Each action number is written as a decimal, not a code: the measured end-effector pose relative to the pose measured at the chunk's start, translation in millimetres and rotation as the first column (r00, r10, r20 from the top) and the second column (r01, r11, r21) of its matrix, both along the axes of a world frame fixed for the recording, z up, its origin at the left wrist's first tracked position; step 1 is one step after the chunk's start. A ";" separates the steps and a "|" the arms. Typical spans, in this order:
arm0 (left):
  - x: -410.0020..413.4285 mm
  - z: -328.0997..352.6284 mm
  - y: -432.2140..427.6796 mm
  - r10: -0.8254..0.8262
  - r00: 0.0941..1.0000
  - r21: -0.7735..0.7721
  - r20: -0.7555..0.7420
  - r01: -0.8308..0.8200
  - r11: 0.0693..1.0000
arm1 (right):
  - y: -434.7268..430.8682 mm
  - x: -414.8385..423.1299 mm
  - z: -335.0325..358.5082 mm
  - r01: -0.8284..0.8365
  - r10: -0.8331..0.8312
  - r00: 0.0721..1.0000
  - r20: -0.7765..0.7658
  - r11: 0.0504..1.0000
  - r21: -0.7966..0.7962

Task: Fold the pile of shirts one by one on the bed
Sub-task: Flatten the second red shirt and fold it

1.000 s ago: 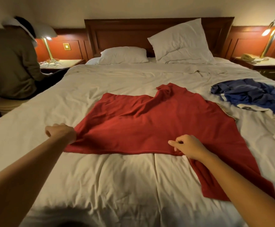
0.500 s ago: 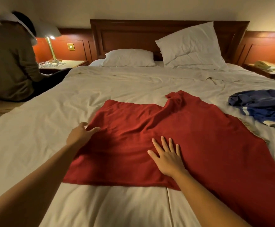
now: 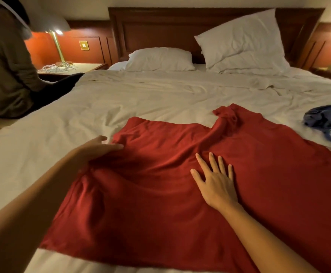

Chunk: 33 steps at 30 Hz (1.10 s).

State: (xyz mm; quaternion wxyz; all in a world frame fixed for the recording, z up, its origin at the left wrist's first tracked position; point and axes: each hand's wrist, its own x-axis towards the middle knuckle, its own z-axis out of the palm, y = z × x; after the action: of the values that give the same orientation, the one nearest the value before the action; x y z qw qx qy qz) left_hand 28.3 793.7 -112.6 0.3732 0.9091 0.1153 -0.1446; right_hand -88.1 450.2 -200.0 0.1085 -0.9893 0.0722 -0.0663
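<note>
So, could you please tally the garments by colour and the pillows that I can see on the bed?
Red shirt: 1
Blue garment heap, cut off by the frame edge: 1
White pillows: 2 (flat pillow, propped pillow)
Total: 4

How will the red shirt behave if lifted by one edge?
Probably floppy: the red shirt shows ripples and bunches by the left hand. Likely thin and light, since it lies flat under the right hand.

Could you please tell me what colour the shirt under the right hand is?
The shirt is plain red, clearest in the head view.
</note>
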 end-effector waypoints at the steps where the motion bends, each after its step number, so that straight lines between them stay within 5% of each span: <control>1: 4.7 -2.6 -12.6 0.037 0.996 -0.029 0.077 -0.035 0.999 | 0.1 1.2 -0.2 0.008 -0.008 1.000 0.008 1.000 0.004; 4: 25.9 -18.8 -43.0 0.092 0.971 -0.031 0.222 -0.088 0.996 | -2.0 15.4 -0.8 0.072 -0.073 0.996 0.046 0.997 0.032; 11: 85.5 -38.7 -62.3 0.098 0.947 0.031 0.306 -0.113 0.993 | -28.6 82.6 5.6 0.213 -0.225 0.971 0.079 0.967 0.136; 15: 102.9 -44.1 -34.4 0.065 0.797 0.253 0.600 -0.266 0.930 | -31.3 81.6 0.3 0.207 -0.219 0.973 0.071 0.967 0.149; 19: 136.8 -42.4 -43.7 0.149 0.884 0.187 0.442 -0.253 0.949 | -38.6 90.7 6.6 0.167 -0.190 0.975 0.113 0.968 0.188; 24: 169.6 -52.6 -56.5 -0.075 0.933 0.290 0.352 -0.032 0.957 | -50.8 99.8 7.1 0.093 -0.100 0.994 0.048 0.987 0.132; 30: 181.1 -40.8 -39.2 -0.102 0.733 0.447 0.673 -0.294 0.845 | -47.7 102.0 1.0 0.069 -0.069 0.998 -0.001 0.996 0.053; 33: 183.8 -46.8 -39.6 0.016 0.827 0.347 0.562 -0.253 0.903 | -47.4 100.2 1.3 0.075 -0.075 0.997 -0.004 0.997 0.035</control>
State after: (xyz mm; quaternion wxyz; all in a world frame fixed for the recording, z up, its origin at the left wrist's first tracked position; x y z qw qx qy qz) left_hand 212.1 754.1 -159.4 0.2023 0.9587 0.0967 0.1751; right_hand 12.1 402.8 -198.7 0.1233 -0.9839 0.1108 -0.0675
